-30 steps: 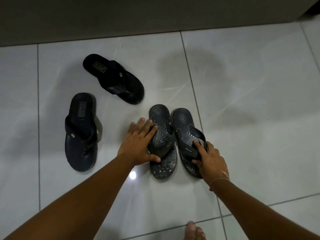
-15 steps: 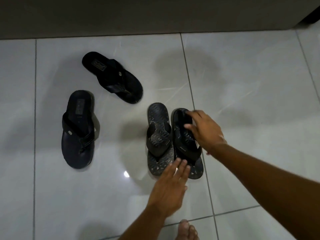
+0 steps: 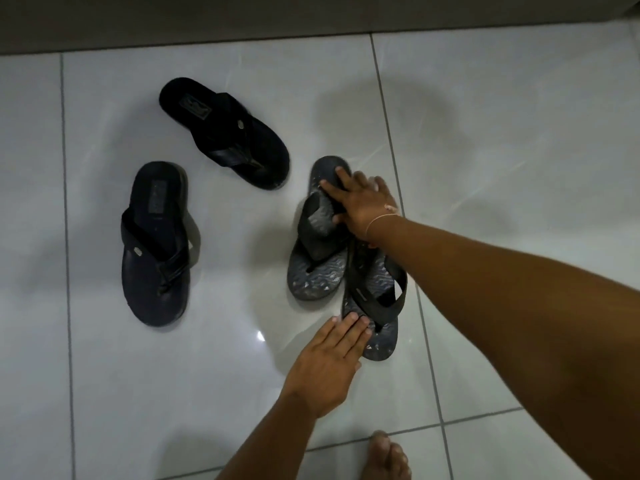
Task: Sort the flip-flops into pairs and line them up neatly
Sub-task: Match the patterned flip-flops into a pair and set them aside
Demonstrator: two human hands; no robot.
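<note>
Two grey wave-patterned flip-flops lie together on the white tile floor, toes toward me. The left grey flip-flop [image 3: 317,271] sits farther away. The right grey flip-flop [image 3: 374,299] is staggered nearer to me and overlaps its edge. My right hand [image 3: 363,207] lies flat with fingers spread over their heel ends, thumb by the left one's strap. My left hand [image 3: 330,362] is flat, its fingertips touching the toe of the right grey flip-flop. Two black flip-flops lie apart to the left: one [image 3: 156,247] pointing toward me, the other [image 3: 225,133] angled behind it.
A dark wall base [image 3: 311,15] runs along the far edge of the floor. My bare foot [image 3: 384,459] stands at the bottom of the view, just below the grey pair. Bare tile [image 3: 519,150] stretches to the right.
My right hand has shifted left onto both heel ends. The right grey flip-flop has slid toward me, so the pair is staggered. My left hand stays at the toes.
</note>
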